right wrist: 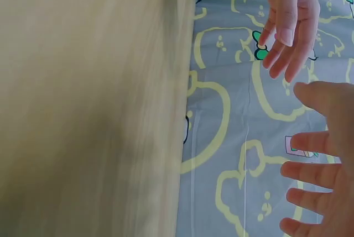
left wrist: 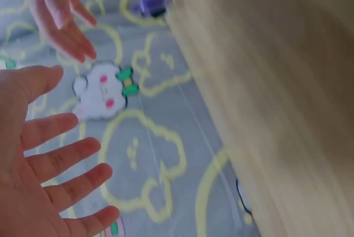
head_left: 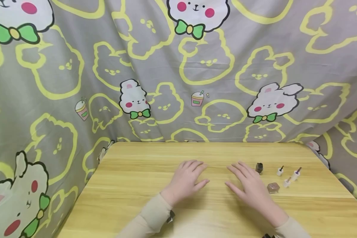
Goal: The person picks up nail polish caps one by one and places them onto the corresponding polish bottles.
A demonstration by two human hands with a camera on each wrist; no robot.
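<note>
My left hand (head_left: 185,180) hovers over the middle of the wooden table (head_left: 137,205), fingers spread and holding nothing. Facing it across a gap, my right hand (head_left: 251,186) has its fingers extended and is also without anything in it. Close to the right hand are a small dark nail polish bottle (head_left: 259,168) and a brownish nail polish bottle (head_left: 273,187). Farther right stand white caps with brushes pointing up: one cap (head_left: 280,171) at the back, a larger cap (head_left: 296,174) and a smaller cap (head_left: 287,182). Both wrist views show the fingers apart.
A grey curtain (head_left: 166,66) printed with yellow outlines and white cartoon animals hangs behind the table and along its sides. The table's far edge (head_left: 208,142) runs close to the curtain. In the left wrist view, a blurred purple bottle (left wrist: 152,4) appears near the table edge.
</note>
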